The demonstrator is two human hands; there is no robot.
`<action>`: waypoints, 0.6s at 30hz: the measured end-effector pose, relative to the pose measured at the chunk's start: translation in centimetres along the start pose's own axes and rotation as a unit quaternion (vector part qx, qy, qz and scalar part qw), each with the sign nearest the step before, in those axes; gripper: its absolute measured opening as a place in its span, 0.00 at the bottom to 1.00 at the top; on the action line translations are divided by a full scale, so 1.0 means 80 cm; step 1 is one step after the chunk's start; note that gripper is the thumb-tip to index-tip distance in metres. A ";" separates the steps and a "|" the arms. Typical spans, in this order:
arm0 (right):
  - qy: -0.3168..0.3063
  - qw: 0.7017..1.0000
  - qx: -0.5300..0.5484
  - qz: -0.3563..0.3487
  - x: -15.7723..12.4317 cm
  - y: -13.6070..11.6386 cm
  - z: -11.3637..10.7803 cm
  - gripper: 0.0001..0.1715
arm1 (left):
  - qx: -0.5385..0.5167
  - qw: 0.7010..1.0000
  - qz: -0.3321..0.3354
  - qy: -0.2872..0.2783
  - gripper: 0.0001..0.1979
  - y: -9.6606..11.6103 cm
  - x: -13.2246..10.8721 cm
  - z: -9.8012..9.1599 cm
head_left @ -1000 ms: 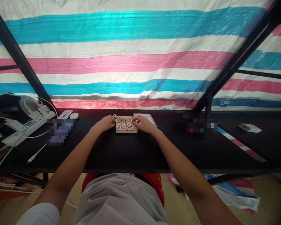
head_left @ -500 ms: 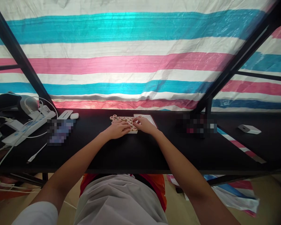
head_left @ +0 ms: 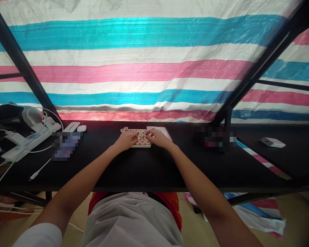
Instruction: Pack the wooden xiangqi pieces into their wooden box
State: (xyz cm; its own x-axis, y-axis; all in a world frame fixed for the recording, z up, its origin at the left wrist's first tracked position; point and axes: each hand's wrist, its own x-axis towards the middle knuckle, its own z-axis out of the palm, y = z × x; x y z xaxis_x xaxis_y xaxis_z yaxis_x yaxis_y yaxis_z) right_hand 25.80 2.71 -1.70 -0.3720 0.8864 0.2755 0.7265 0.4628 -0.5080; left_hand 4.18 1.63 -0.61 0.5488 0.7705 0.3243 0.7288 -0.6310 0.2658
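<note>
Several round xiangqi pieces [head_left: 141,135] with red and dark characters fill a shallow white box [head_left: 144,146] on the black table, some lying on top of others. My left hand [head_left: 125,141] is at the box's left side, fingers curled and closed at a piece by its edge; the fingers partly hide that piece. From the right, my right hand [head_left: 156,137] reaches over the box with thumb and fingertips closed on a piece. Two or more loose pieces [head_left: 124,129] sit just beyond my left hand, outside the box's back left corner.
A white lid with a reddish-brown border [head_left: 165,132] lies behind my right hand. To the left are a power strip [head_left: 28,143] with cables, a blurred phone-like thing [head_left: 67,145] and a white case [head_left: 81,128]. A white adapter [head_left: 273,142] stands far right. Striped sheeting [head_left: 144,72] hangs behind.
My left hand has drawn back leftward from lying across the pieces, and its fingers have curled. More pieces in the box show now. My right hand has hardly moved.
</note>
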 end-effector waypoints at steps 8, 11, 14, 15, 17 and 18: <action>0.000 1.000 -0.005 0.001 0.000 0.002 0.001 0.11 | -0.097 0.992 -0.083 -0.006 0.09 -0.006 0.006 0.007; -0.003 1.000 -0.005 0.003 0.000 0.001 0.001 0.11 | -0.057 0.996 -0.066 -0.005 0.12 -0.005 0.005 0.010; -0.002 1.000 -0.004 0.003 0.000 0.000 0.000 0.11 | 0.004 1.000 -0.014 0.022 0.16 -0.001 0.001 0.013; -0.001 1.000 -0.004 0.002 0.001 0.000 0.000 0.11 | 0.015 1.000 0.001 0.020 0.17 0.000 0.000 0.014; 0.000 1.000 -0.004 0.000 0.001 0.000 0.000 0.11 | 0.032 0.999 0.024 0.000 0.18 0.003 -0.003 0.015; 0.000 1.000 -0.005 -0.001 0.001 0.000 0.000 0.11 | 0.045 0.998 0.032 -0.011 0.18 0.004 -0.004 0.015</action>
State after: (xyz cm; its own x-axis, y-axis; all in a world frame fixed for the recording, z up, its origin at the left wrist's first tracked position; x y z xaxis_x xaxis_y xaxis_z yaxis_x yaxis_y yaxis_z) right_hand 25.78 2.78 -1.69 -0.3737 0.8854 0.2765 0.7314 0.4646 -0.4993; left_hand 4.73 1.32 -1.69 0.6033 0.7317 0.3173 0.7255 -0.6687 0.1628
